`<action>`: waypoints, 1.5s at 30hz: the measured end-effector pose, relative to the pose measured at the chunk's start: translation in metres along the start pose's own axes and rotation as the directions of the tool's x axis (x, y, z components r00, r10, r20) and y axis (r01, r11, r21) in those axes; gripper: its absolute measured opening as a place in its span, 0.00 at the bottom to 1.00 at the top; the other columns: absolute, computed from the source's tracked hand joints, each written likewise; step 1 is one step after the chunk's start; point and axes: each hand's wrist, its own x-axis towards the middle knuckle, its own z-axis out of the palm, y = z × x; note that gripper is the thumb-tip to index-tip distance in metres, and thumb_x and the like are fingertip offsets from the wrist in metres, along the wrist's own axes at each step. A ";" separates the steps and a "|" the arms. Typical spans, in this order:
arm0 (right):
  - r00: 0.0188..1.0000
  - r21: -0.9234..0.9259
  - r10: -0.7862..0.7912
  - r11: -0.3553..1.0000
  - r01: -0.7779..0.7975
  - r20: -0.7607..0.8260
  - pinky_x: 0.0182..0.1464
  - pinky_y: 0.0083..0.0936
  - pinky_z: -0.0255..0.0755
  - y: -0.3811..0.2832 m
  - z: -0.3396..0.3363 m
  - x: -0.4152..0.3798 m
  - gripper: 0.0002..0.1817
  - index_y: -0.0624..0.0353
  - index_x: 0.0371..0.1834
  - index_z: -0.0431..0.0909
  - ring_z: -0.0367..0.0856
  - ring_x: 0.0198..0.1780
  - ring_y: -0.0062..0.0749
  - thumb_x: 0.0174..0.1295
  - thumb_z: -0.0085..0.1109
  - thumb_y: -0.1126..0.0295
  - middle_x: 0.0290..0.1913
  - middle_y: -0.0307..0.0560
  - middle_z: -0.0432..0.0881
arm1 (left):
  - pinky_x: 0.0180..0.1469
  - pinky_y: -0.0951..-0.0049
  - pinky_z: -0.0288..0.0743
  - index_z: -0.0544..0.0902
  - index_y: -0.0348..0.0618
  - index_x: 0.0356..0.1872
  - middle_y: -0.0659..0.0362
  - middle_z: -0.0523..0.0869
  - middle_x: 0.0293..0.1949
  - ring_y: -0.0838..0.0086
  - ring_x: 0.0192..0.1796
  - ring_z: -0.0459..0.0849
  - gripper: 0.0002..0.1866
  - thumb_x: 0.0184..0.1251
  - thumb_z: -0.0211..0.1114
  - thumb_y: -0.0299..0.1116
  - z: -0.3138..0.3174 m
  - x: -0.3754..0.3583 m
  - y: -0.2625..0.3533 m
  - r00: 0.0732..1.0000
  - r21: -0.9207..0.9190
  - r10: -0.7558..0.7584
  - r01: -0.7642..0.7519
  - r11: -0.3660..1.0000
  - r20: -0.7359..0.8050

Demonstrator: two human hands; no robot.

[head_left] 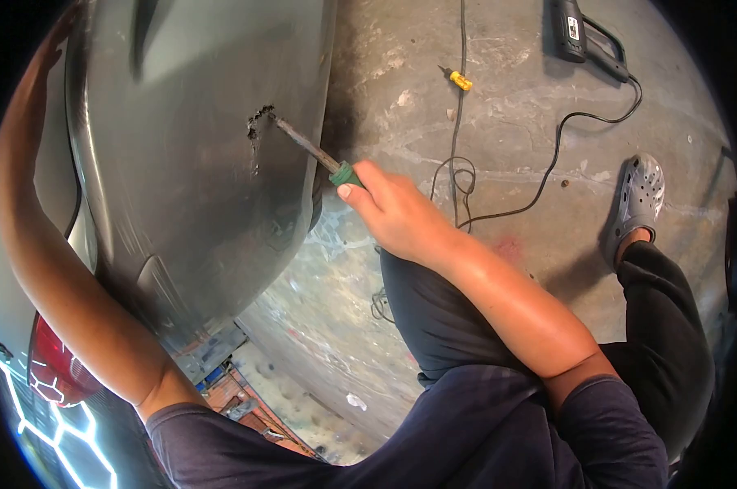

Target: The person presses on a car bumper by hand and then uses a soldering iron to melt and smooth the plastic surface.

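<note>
My right hand [393, 204] is closed around the green handle of a long tool [307, 147] with a worn metal shaft. The shaft points up and left, and its tip meets a jagged, blackened crack [258, 122] in a grey car body panel [189, 212]. Below the crack runs a thin line of small marks. My left arm reaches up along the far left side of the panel; my left hand [57, 28] is at the top left edge of the view, dark and partly cut off, so its fingers cannot be made out.
A black corded heat gun [571, 33] lies on the concrete floor [507, 147] at the upper right, its cable looping toward my legs. A yellow-handled screwdriver [460, 80] lies nearby. A red tail light [59, 367] is at lower left. My shoe [642, 196] is at right.
</note>
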 end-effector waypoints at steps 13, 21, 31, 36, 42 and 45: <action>1.000 0.033 -0.018 0.999 0.019 -0.019 0.43 0.56 0.68 -0.010 0.003 0.004 0.20 0.66 0.43 0.67 0.79 0.40 0.69 0.81 0.47 0.56 0.33 0.68 0.80 | 0.55 0.61 0.82 0.83 0.39 0.63 0.57 0.93 0.46 0.72 0.48 0.89 0.30 0.80 0.60 0.57 0.006 -0.008 0.001 0.997 0.139 0.081 -0.078 0.987 -0.016; 0.997 0.074 0.049 0.996 -0.045 -0.054 0.43 0.44 0.71 -0.010 0.002 0.001 0.18 0.65 0.47 0.71 0.78 0.36 0.56 0.80 0.51 0.57 0.33 0.63 0.79 | 0.56 0.61 0.81 0.83 0.38 0.63 0.56 0.92 0.46 0.73 0.48 0.89 0.28 0.80 0.61 0.53 0.008 -0.010 0.008 0.997 0.114 0.048 -0.041 0.993 -0.059; 0.999 0.028 -0.020 0.999 0.021 -0.050 0.43 0.55 0.70 -0.013 -0.002 0.004 0.20 0.65 0.41 0.69 0.80 0.40 0.69 0.80 0.50 0.56 0.33 0.68 0.81 | 0.55 0.60 0.82 0.82 0.36 0.63 0.56 0.92 0.45 0.73 0.48 0.88 0.26 0.80 0.63 0.50 0.019 -0.013 0.012 0.990 0.159 0.034 -0.012 0.987 -0.137; 0.999 0.003 -0.005 1.000 0.005 -0.037 0.43 0.54 0.71 -0.018 -0.005 0.004 0.19 0.66 0.41 0.70 0.81 0.40 0.68 0.79 0.51 0.57 0.33 0.68 0.82 | 0.55 0.61 0.82 0.82 0.37 0.63 0.56 0.92 0.45 0.74 0.48 0.88 0.27 0.79 0.64 0.51 0.007 -0.011 0.004 0.997 0.122 0.071 -0.066 0.990 -0.032; 0.999 0.016 -0.012 1.000 0.013 -0.050 0.40 0.43 0.71 -0.015 -0.006 0.004 0.18 0.65 0.41 0.71 0.78 0.34 0.55 0.79 0.55 0.58 0.30 0.61 0.79 | 0.54 0.63 0.82 0.82 0.37 0.63 0.57 0.92 0.44 0.74 0.46 0.89 0.28 0.79 0.64 0.53 0.022 -0.013 0.011 0.986 0.201 0.051 -0.018 0.979 -0.157; 0.999 0.001 -0.005 1.000 0.006 -0.038 0.40 0.44 0.70 -0.018 -0.008 0.004 0.18 0.65 0.40 0.71 0.78 0.33 0.55 0.79 0.55 0.58 0.30 0.61 0.79 | 0.55 0.62 0.82 0.82 0.36 0.63 0.56 0.92 0.43 0.74 0.45 0.89 0.29 0.78 0.65 0.54 0.005 -0.005 0.012 0.998 0.033 -0.036 0.038 0.999 -0.046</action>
